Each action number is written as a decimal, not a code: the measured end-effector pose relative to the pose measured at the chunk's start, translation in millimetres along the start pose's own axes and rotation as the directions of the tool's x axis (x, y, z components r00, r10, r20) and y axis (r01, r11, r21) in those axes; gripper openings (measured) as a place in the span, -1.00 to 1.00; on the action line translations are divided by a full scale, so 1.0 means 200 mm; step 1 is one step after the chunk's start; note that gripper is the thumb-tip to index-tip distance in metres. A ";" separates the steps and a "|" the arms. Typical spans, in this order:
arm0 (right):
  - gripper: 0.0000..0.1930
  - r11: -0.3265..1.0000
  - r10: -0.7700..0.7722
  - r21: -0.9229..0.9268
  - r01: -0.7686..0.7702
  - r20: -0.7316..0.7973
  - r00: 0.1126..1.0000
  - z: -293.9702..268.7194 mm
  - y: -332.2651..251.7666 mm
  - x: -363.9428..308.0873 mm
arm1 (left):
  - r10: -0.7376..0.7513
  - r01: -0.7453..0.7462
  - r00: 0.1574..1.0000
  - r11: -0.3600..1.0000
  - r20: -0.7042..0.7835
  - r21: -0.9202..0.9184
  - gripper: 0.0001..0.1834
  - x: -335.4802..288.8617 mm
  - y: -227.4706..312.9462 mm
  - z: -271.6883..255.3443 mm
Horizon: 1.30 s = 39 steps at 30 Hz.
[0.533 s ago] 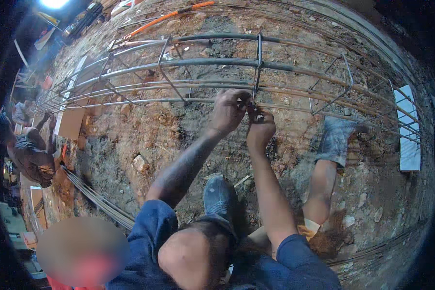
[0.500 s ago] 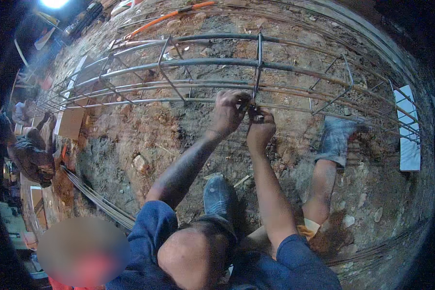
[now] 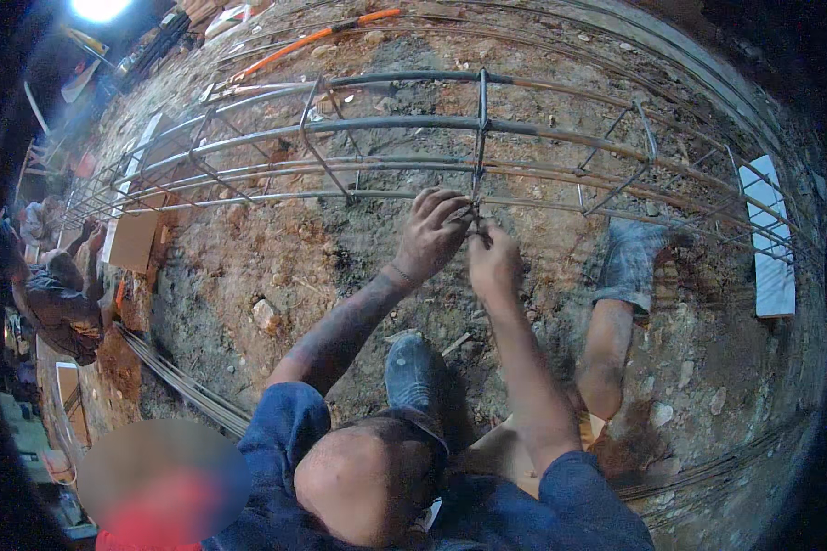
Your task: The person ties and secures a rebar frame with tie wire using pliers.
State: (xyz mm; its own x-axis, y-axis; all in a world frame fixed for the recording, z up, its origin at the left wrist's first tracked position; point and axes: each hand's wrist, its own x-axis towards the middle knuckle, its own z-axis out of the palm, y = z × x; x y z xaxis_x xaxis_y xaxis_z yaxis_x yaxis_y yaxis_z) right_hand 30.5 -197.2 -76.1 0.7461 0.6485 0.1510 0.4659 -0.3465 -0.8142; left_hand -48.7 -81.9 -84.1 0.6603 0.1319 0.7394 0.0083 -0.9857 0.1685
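A long rebar cage (image 3: 390,124) of dark and rusty bars lies across the ground in front of me. At a stirrup (image 3: 481,129) near its middle, both my hands meet by the nearest lower bar. My left hand (image 3: 435,234) has its fingers curled at the stirrup's lower corner, against the bar. Just right of it, my right hand (image 3: 497,262) is closed in a pinch, thumb and finger together below the joint. Something thin and dark shows at its fingertips, too small to name.
White blocks (image 3: 770,241) and a brown block (image 3: 130,239) stand under the cage's ends. Beyond it lies an orange-handled tool (image 3: 308,41). Loose rods (image 3: 184,372) lie at left. My boots (image 3: 412,372) rest on rough soil. Another person (image 3: 60,285) works at the far left.
My right hand has turned and closed more tightly beside the joint. My left fingers have shifted over the bar. At the left, the other person's arm has moved.
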 end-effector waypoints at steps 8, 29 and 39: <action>-0.61 0.497 0.169 0.773 -0.395 0.360 0.918 -0.16 0.01 -0.02 | -0.029 0.029 1.000 1.000 -0.011 -0.004 -0.67 0.03 0.06 0.02; -0.81 0.468 0.137 0.812 -0.349 0.324 0.936 0.14 0.19 0.12 | -0.249 0.287 0.952 0.929 0.179 -0.234 -0.77 0.04 -0.05 -0.05; -0.83 0.026 0.205 0.822 -0.568 0.552 0.808 -0.01 -0.01 0.16 | -0.087 0.134 0.982 0.947 0.169 -0.291 -0.78 0.07 -0.09 -0.09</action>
State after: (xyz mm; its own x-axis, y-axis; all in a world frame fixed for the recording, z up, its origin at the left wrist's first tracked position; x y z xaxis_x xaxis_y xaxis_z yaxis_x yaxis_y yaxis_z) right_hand 54.8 -177.5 -68.5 0.4360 0.8271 -0.3545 -0.8031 0.1799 -0.5680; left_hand -54.5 -59.8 -65.3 0.7741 0.1978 0.6013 -0.1220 -0.8855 0.4484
